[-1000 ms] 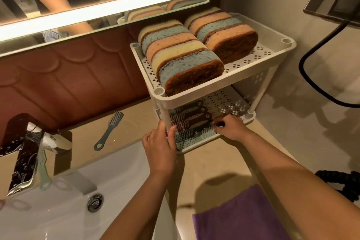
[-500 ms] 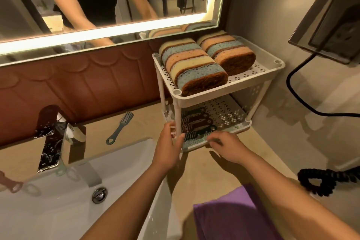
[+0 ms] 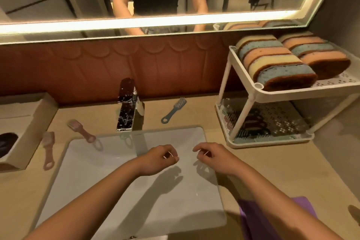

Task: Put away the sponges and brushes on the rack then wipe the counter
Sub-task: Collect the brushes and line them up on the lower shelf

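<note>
Left hand (image 3: 158, 159) and right hand (image 3: 213, 157) hover over the sink (image 3: 97, 171), fingers loosely curled, empty. Sponges (image 3: 278, 64) sit on the rack (image 3: 253, 96); I see the blue brush (image 3: 173, 110) and two pink brushes (image 3: 80, 130) on the counter (image 3: 272, 161). Risk: a hasty reach tips one into the sink.

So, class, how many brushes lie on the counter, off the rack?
3: the blue brush right of the faucet, a pink brush left of it, a second pink brush farther left. Others may sit out of view.
</note>
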Demonstrator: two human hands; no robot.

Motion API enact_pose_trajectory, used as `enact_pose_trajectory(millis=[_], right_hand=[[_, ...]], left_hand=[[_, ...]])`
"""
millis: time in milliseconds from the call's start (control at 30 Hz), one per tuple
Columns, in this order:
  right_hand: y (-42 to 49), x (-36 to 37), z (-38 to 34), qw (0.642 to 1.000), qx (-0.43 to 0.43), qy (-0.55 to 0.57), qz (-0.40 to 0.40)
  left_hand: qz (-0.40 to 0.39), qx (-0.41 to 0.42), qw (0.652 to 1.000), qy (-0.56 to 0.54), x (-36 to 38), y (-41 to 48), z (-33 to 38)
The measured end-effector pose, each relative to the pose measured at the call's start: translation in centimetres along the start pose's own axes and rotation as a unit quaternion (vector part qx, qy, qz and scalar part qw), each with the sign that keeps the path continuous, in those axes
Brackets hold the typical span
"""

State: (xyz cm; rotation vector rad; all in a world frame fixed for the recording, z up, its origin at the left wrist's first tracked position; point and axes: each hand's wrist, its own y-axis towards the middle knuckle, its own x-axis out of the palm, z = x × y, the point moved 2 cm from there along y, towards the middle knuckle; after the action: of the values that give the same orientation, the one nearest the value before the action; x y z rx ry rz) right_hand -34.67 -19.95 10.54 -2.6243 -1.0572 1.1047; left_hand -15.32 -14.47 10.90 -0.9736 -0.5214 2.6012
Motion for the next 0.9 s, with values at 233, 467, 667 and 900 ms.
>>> enact_pose_trajectory(millis=[233, 467, 667, 900], right_hand=[[7.4, 3.5, -3.1, 0.993, 0.057, 0.102, -0.002], [14.5, 5.8, -5.0, 0.982, 0.103, 0.156, 0.037], [17.7, 7.1, -5.0, 0.979, 0.13, 0.135, 0.081], [18.3, 7.7, -4.0, 0.969, 0.138, 0.157, 0.129]], left_hand=[[0.091, -0.094, 0.978, -0.165, -4.2, -2.3, -7.4], [0.208, -0.233, 0.88, -0.357, -8.4, -2.9, -16.2], [0.238, -0.257, 0.848, -0.398, -9.7, -2.0, -19.8], [0.18, -0.24, 0.849, -0.435, -9.3, 1.3, -18.9]])
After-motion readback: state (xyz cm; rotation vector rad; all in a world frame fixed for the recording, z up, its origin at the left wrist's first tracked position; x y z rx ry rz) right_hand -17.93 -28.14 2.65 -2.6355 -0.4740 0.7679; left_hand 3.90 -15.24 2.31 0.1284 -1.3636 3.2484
